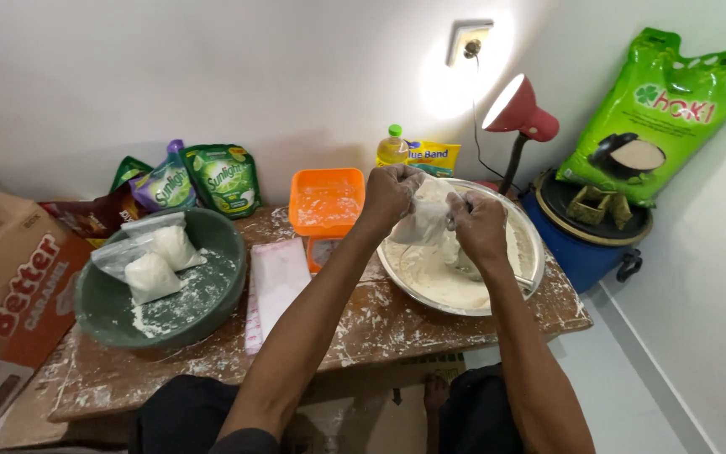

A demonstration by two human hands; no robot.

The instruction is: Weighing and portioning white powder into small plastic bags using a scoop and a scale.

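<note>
Left hand (390, 192) and right hand (479, 223) both pinch a small flour-filled plastic bag (424, 220) above the metal basin (531, 252). Looks soft, light, likely slippery; best gripped at the neck.

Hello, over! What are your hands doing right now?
Left hand and right hand both gripping small clear plastic bag of white flour. Held above round metal bowl. Nothing in the way.
</note>
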